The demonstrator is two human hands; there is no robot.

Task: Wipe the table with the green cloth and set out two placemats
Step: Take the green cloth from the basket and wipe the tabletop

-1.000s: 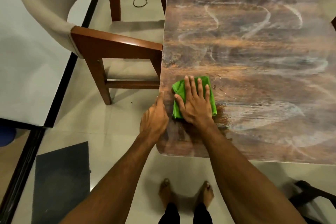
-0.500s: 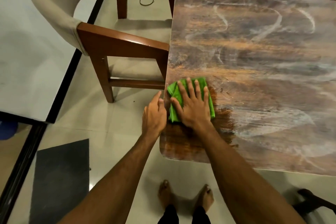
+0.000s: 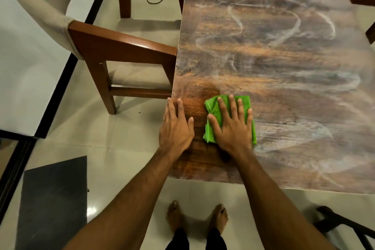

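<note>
Your right hand (image 3: 233,128) is pressing flat, fingers spread, on the folded, crumpled green cloth (image 3: 215,114). Your left hand (image 3: 175,126) is lying open on the wooden table (image 3: 284,67), grasping nothing.

No readable txt, labels, brands or nos. anywhere in view.

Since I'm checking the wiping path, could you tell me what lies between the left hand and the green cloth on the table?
In the head view, only a bare strip of darker wood tabletop separates the left hand from the green cloth.
</note>
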